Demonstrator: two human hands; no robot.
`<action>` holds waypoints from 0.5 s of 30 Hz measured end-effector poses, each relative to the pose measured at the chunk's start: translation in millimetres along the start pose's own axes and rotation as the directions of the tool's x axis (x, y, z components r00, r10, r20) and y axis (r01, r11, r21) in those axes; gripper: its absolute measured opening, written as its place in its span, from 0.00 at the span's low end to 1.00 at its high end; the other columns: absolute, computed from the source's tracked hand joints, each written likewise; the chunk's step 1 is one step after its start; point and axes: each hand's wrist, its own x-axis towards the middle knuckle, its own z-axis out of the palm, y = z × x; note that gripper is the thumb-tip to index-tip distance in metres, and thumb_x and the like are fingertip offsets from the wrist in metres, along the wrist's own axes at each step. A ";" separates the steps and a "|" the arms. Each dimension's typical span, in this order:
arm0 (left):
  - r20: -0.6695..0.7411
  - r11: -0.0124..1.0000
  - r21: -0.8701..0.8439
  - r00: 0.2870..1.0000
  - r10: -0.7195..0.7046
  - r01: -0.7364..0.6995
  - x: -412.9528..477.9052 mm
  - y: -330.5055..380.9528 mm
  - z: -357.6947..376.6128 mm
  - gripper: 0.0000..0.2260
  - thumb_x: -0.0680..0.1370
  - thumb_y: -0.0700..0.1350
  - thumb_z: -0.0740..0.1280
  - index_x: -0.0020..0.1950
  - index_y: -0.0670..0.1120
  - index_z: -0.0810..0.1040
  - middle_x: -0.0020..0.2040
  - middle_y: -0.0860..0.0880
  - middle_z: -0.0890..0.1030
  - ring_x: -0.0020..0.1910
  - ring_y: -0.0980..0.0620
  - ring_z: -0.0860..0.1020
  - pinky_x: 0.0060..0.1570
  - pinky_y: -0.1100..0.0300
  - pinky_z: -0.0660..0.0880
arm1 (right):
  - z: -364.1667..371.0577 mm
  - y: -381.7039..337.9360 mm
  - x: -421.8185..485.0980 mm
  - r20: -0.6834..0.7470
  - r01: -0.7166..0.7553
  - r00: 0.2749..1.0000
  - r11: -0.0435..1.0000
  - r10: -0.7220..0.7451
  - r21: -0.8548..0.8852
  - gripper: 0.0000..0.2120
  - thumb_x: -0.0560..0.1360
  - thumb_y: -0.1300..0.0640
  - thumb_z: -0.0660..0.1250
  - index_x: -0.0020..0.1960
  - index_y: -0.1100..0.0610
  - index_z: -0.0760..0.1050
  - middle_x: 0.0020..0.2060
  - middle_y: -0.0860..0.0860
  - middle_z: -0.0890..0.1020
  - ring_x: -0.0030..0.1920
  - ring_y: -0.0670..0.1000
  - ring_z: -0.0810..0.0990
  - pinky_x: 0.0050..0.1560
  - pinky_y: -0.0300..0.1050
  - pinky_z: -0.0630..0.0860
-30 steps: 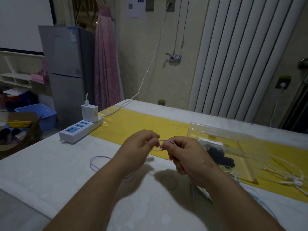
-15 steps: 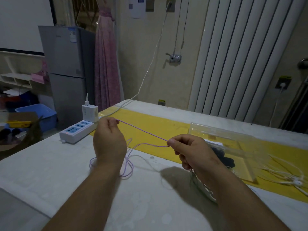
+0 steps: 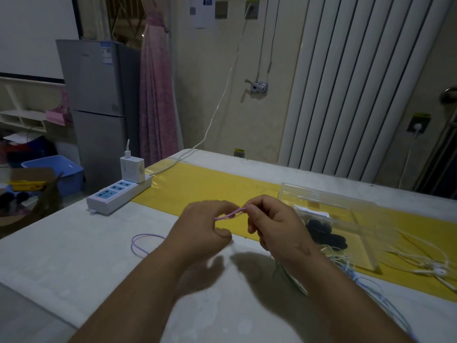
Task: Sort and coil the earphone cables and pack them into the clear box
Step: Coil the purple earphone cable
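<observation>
Far left of the hands, a tall grey refrigerator (image 3: 99, 107) is standing beside a pink hanging curtain (image 3: 155, 95). Nearer, left of the left hand, a white rectangular power strip (image 3: 116, 194) is lying on the pale white tabletop (image 3: 74, 243), which a broad yellow strip (image 3: 210, 189) is crossing behind the hands. The left hand (image 3: 205, 231) and right hand (image 3: 274, 226) are meeting close together above the table, each pinching the thin purple earphone cable (image 3: 230, 215) with curled fingers. Its slack is looping on the surface left of the left wrist. Just right of the right hand, the clear plastic box (image 3: 346, 211) is holding a black coiled cable (image 3: 324, 233). Farther right, tangled white earphones (image 3: 425, 263) are lying on the table. A white ribbed radiator (image 3: 358, 82) is lining the wall behind.
</observation>
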 end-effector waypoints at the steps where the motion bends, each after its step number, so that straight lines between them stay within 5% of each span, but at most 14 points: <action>1: 0.032 0.999 -0.016 0.998 -0.050 0.051 0.2 0.0 2.2 0.17 0.68 0.48 0.67 0.57 0.60 0.78 0.45 0.61 0.81 0.45 0.61 0.77 0.47 0.59 0.73 | -0.2 -2.5 -0.4 -0.001 0.006 1.000 1.000 -0.006 0.020 0.08 0.81 0.60 0.61 0.47 0.56 0.78 0.30 0.49 0.77 0.26 0.41 0.70 0.30 0.34 0.65; 3: 0.027 0.994 -0.010 0.994 -0.108 0.108 1.3 -1.4 3.9 0.12 0.72 0.52 0.70 0.55 0.60 0.78 0.40 0.58 0.79 0.39 0.61 0.74 0.42 0.60 0.71 | -0.9 -6.3 -0.4 -0.025 0.010 1.000 0.995 -0.008 0.097 0.08 0.81 0.62 0.60 0.50 0.56 0.78 0.31 0.51 0.77 0.25 0.42 0.68 0.29 0.38 0.65; 7: -0.013 0.992 0.107 0.998 -0.069 0.070 4.7 -6.0 5.1 0.04 0.72 0.55 0.72 0.43 0.57 0.80 0.42 0.56 0.71 0.44 0.55 0.71 0.42 0.60 0.65 | -3.5 -9.7 -1.1 -0.051 0.020 0.999 0.981 -0.010 0.195 0.09 0.81 0.63 0.60 0.52 0.55 0.79 0.34 0.51 0.80 0.26 0.47 0.67 0.30 0.46 0.66; 15: -0.118 0.965 -0.057 0.958 -0.260 0.255 4.3 -6.0 -0.5 0.08 0.79 0.50 0.63 0.42 0.48 0.72 0.36 0.50 0.80 0.39 0.49 0.77 0.43 0.50 0.73 | -12.9 -10.8 4.6 -0.138 -0.020 0.985 0.869 0.101 0.495 0.11 0.81 0.65 0.58 0.57 0.55 0.76 0.41 0.52 0.82 0.29 0.47 0.72 0.29 0.42 0.71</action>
